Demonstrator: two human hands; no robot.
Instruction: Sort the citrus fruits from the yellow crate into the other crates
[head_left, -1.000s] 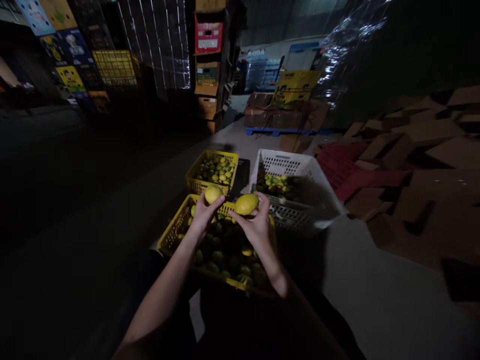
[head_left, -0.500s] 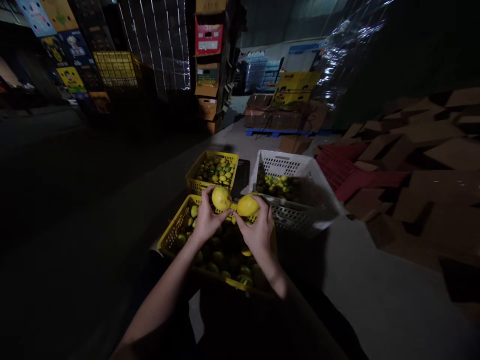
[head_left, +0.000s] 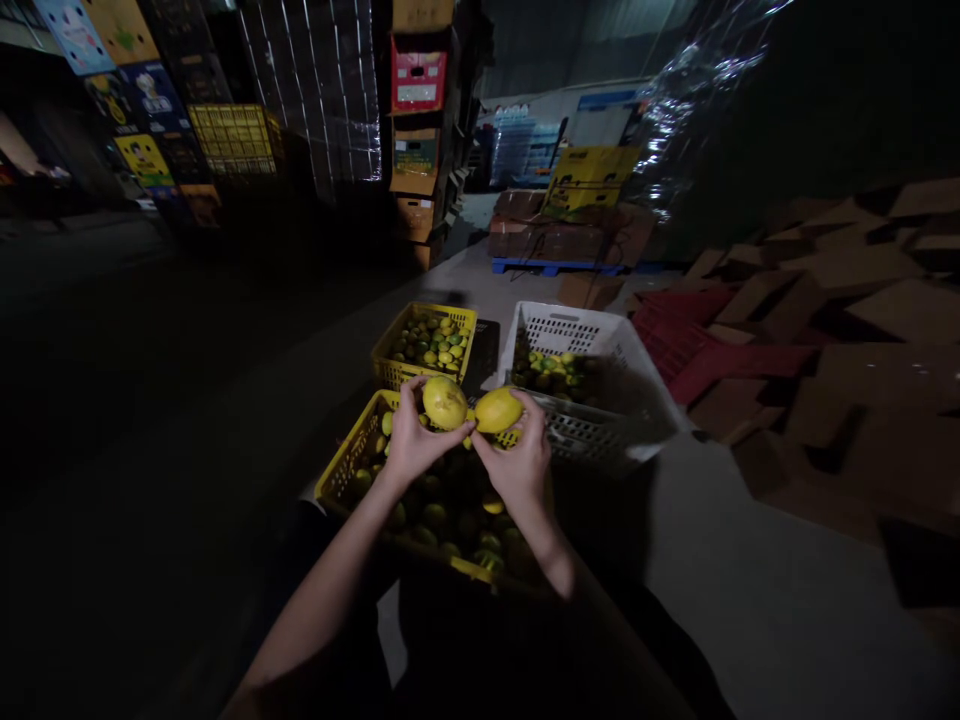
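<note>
Two lemons up over the near yellow crate (head_left: 341,470): our left hand (head_left: 409,440) grips the left lemon (head_left: 444,402), our right hand (head_left: 521,462) grips the right lemon (head_left: 498,410) at 3 o'clock, touching. We judge them firm, light, waxy rind; cup around the middle, not the tips.

Both forearms are bare from the elbow down, with no sleeve in sight. The left hand (head_left: 411,447) and the right hand (head_left: 520,462) wear no gloves, and no ring, watch or bracelet shows at fingers or wrists. Below the arms the person's clothing is dark, its details lost in shadow.
</note>
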